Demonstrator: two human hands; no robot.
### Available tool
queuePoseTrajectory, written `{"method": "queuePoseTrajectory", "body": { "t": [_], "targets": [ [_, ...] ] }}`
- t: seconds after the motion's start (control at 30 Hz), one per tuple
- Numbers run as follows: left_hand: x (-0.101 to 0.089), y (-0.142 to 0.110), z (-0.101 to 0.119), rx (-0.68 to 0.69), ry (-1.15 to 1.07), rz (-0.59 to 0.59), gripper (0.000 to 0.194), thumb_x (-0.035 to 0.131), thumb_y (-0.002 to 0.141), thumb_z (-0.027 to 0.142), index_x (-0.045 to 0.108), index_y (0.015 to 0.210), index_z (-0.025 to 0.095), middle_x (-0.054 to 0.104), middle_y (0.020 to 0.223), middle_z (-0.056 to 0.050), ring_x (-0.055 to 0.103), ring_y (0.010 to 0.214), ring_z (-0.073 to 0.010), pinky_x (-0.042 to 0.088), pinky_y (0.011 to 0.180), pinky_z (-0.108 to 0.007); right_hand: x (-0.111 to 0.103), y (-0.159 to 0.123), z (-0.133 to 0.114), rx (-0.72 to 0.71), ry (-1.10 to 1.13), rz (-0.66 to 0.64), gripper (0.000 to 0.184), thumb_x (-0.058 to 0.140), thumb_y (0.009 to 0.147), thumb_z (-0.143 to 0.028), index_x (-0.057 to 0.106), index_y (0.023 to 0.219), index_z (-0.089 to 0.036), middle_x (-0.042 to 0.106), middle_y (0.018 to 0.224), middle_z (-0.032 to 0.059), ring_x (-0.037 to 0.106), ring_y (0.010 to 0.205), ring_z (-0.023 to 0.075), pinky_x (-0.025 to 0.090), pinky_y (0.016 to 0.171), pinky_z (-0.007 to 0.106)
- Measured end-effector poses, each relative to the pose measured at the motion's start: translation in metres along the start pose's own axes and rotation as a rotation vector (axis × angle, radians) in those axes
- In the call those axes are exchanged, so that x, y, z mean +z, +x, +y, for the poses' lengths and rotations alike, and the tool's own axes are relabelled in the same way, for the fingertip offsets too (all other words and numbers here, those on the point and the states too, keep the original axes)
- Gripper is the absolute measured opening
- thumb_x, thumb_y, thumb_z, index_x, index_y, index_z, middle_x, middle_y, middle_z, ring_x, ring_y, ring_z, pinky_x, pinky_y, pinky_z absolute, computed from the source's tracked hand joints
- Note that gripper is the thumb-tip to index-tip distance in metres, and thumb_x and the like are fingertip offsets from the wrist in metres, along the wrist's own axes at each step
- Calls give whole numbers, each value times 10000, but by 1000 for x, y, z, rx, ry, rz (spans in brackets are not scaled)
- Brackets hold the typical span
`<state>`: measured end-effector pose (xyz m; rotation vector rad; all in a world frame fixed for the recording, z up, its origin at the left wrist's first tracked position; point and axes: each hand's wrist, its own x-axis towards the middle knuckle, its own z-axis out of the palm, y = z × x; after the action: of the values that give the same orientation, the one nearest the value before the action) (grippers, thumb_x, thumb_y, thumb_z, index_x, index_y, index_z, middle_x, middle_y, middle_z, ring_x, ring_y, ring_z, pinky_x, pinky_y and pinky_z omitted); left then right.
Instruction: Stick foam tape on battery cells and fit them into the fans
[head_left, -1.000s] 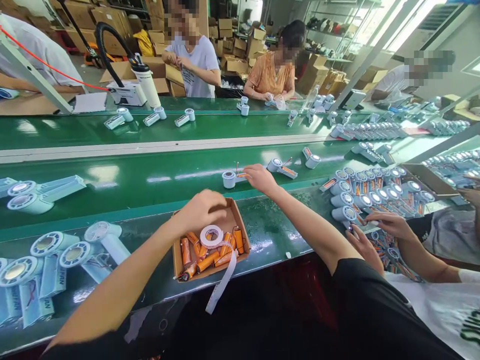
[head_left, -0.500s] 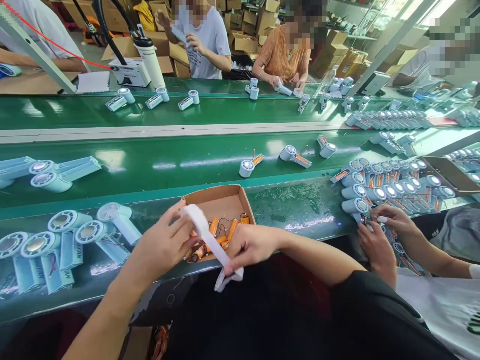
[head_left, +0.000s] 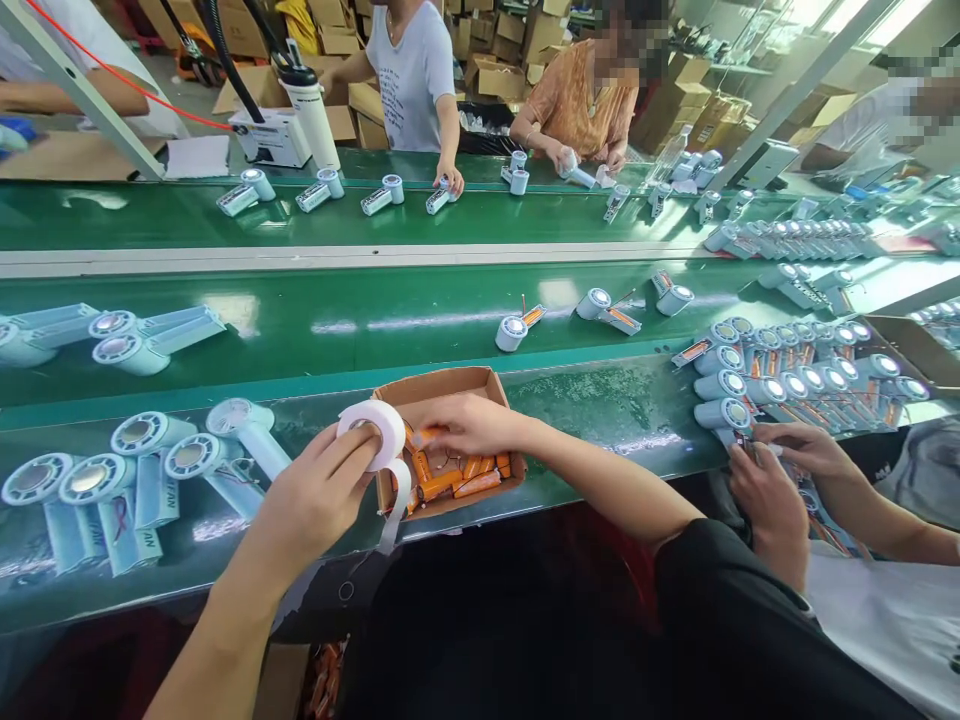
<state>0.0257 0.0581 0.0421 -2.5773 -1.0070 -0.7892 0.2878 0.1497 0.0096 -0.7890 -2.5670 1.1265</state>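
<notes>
My left hand (head_left: 319,500) grips a roll of white tape (head_left: 388,432), its fingers pushed through the core. A loose strip of tape (head_left: 397,510) hangs from the roll over the front of an open cardboard box (head_left: 517,488). Inside the box lie several orange batteries (head_left: 442,485) with thin wires. My right hand (head_left: 469,425) reaches into the box from the right, palm down. Its fingers are closed around an orange battery near the box's left side, partly hidden by the hand.
Several light-blue handheld fan bodies (head_left: 146,433) lie left of the box. More stand in rows (head_left: 795,385) at the right, beside a co-worker's hands (head_left: 780,490). Green belts (head_left: 420,300) carry scattered fans. Across them, other people handle fans.
My right hand has let go of the tape strip and moved up into the box. The tape roll has turned its flat side to view. Across the belt, a person has lowered a hand onto a fan.
</notes>
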Motion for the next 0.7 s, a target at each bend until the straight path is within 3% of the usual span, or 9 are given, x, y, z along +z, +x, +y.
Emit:
{"method": "queuePoseTrajectory", "body": {
  "t": [0.1,0.2,0.33,0.47,0.57,0.7],
  "targets": [
    [-2,1,-1,51,-43,-19,519,539,933,-14,628,1424,131,779,1140,-127,710,1119,-291,616,1025,-453,-15,-15,-3,66,464,264,392,644,1052,-400,720,1343,-149,802,1183,115,750,1091,219,592,982,365],
    [-2,6,1,102,-33,-53,496,520,900,-52,698,1324,135,783,1125,-121,703,1146,-294,614,1024,-447,-26,-31,-14,30,739,232,504,680,1024,-479,685,1396,-140,797,1212,115,752,1082,200,609,943,331],
    [0,21,5,208,44,-100,425,462,900,-82,743,1163,97,778,1113,-135,700,1097,-288,612,1031,-457,-30,-48,-27,52,779,217,595,717,1004,-380,574,1531,-144,800,1248,118,755,1112,192,612,972,337],
    [2,32,8,292,51,-153,400,452,920,-62,762,1121,93,773,1132,-143,703,1106,-290,606,1043,-457,-35,-55,-31,54,703,193,609,706,1002,-298,523,1576,-209,799,1284,85,758,1105,185,613,991,357],
    [4,32,8,282,24,-189,409,447,941,-40,766,1145,114,768,1169,-140,709,1104,-282,605,1051,-458,-35,-55,-29,42,840,283,526,786,952,-348,587,1421,-217,805,1168,61,774,1000,178,633,897,326],
    [7,30,12,262,-12,-199,373,485,961,-10,767,1167,121,769,1169,-138,704,1116,-292,610,1051,-475,-25,-53,-27,56,1048,642,549,960,768,-393,567,1126,-260,742,1038,-8,771,1006,186,632,928,341]
  ]
}}
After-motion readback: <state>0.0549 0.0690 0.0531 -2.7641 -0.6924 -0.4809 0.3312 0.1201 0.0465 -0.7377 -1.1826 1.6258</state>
